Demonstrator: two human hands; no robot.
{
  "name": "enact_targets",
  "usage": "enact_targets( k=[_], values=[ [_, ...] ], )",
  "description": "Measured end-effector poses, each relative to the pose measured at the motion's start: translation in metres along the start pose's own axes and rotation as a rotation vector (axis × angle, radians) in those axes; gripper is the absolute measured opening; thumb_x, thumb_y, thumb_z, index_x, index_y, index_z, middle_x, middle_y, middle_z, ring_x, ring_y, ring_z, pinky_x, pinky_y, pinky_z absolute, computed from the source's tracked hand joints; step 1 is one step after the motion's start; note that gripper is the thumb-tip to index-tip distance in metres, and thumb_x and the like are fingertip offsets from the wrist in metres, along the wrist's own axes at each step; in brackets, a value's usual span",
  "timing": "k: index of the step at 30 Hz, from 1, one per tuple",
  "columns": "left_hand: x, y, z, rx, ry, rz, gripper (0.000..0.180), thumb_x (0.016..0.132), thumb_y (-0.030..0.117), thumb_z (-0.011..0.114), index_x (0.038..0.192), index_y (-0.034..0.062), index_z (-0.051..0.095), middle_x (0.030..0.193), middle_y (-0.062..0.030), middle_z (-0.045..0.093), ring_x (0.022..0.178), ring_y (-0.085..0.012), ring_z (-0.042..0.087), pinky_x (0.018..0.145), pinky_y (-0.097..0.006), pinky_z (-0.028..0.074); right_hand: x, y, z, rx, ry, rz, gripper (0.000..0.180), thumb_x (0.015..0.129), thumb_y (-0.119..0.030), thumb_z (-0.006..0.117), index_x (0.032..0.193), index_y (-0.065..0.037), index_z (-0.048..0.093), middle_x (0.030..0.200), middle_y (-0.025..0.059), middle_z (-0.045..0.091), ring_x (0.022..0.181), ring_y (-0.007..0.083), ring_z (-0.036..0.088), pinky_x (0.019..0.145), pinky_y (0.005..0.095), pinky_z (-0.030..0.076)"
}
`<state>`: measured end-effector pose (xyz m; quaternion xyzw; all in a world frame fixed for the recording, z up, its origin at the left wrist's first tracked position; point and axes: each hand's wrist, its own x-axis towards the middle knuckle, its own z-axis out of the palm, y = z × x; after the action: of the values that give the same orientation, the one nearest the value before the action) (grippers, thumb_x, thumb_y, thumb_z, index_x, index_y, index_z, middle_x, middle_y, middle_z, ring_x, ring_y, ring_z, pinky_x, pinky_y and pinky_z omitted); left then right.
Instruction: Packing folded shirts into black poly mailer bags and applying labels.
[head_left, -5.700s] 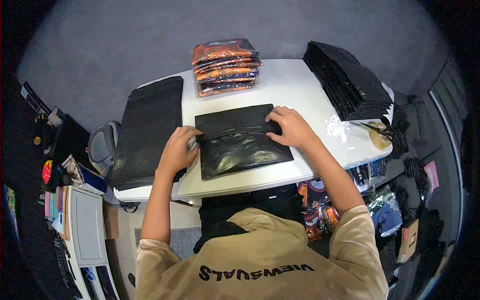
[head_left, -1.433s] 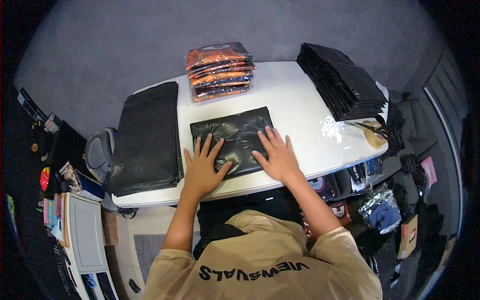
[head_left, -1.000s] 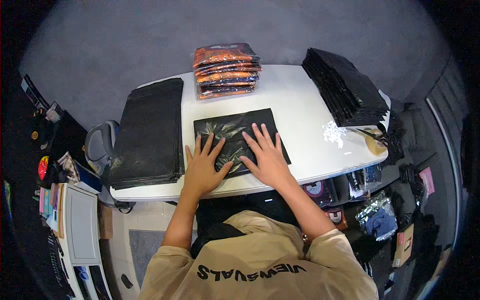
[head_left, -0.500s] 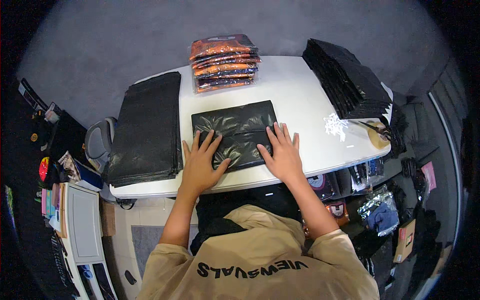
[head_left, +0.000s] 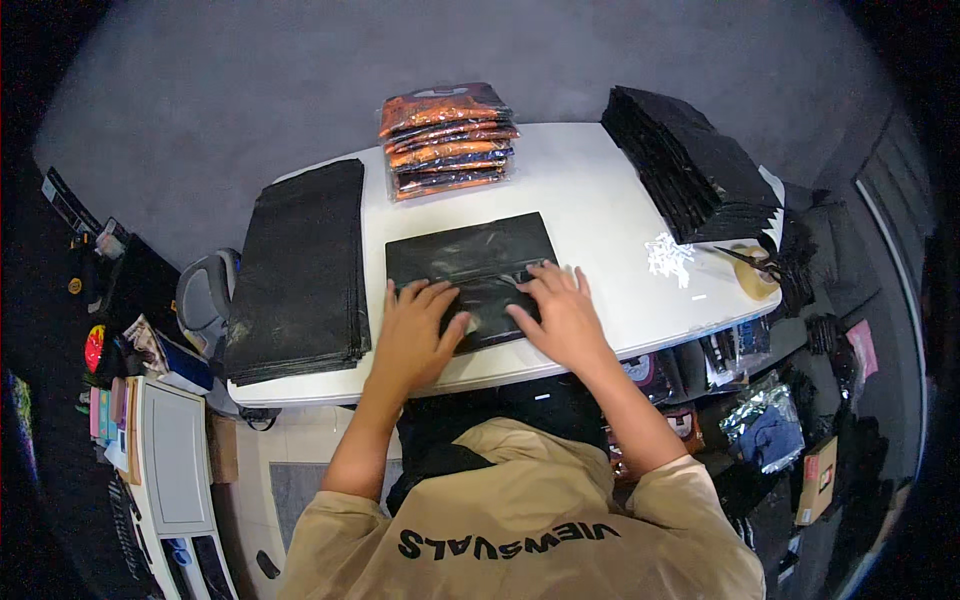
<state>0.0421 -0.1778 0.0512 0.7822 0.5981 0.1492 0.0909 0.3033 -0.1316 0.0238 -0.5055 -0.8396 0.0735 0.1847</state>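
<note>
White desk [head_left: 600, 200]. Black packet [head_left: 462, 246] toward its six o'clock. Left hand [head_left: 410, 335] at packet's eight, right hand [head_left: 565, 315] at its four. Both grips, flat a moment ago, now curled, thumbs spread, no clear pinch: work apparently shifting to the crosswise fold [head_left: 485, 274].

A single curved line of bold black capitals [head_left: 512, 547] is seen upside down across the front of the beige shirt [head_left: 520, 480], and it can be read clearly. A small printed panel in red and dark tones is borne by the brown carton [head_left: 816, 484] at the lower right; its lettering is too small to be made out.
</note>
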Motion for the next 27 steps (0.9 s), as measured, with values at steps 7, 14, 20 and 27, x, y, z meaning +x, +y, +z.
enact_targets(
  k=[7,14,20,27],
  values=[
    [0.014,0.005,0.028,0.098,0.139,0.156,0.061,0.11,0.043,0.056,0.16,0.0068,0.053,0.169,-0.0153,0.049,0.158,-0.0398,0.039,0.133,-0.065,0.018,0.014,-0.011,0.02,0.035,0.064,-0.248,0.065,0.107,-0.045,0.065,0.159,-0.009,0.054,0.168,0.021,0.047,0.16,0.0404,0.038,0.13,0.0624,0.028],
    [-0.013,-0.03,-0.016,-0.124,0.365,0.107,0.022,0.098,0.013,0.075,0.118,0.0039,0.076,0.121,-0.0156,0.073,0.119,-0.0382,0.064,0.108,-0.047,0.05,-0.022,0.017,-0.005,0.033,0.009,-0.08,0.066,0.105,-0.044,0.066,0.158,-0.005,0.055,0.167,0.0209,0.048,0.158,0.0409,0.041,0.13,0.0603,0.029],
    [-0.003,-0.066,-0.013,0.006,0.474,0.086,0.032,0.089,0.003,0.079,0.121,0.0076,0.076,0.123,-0.0116,0.072,0.12,-0.0352,0.063,0.104,-0.046,0.051,-0.004,0.006,-0.007,0.121,0.196,-0.127,0.062,0.104,-0.034,0.071,0.157,-0.008,0.055,0.164,0.0274,0.048,0.157,0.0455,0.04,0.129,0.0612,0.031],
    [-0.001,-0.075,-0.006,0.039,0.468,0.077,0.013,0.084,0.0,0.081,0.096,0.0048,0.078,0.109,-0.0064,0.073,0.109,-0.0307,0.066,0.099,-0.044,0.051,-0.02,0.012,0.003,0.021,-0.016,-0.102,0.07,0.11,-0.05,0.057,0.167,-0.011,0.046,0.175,0.0223,0.038,0.164,0.0419,0.03,0.132,0.0616,0.022]
  ],
)
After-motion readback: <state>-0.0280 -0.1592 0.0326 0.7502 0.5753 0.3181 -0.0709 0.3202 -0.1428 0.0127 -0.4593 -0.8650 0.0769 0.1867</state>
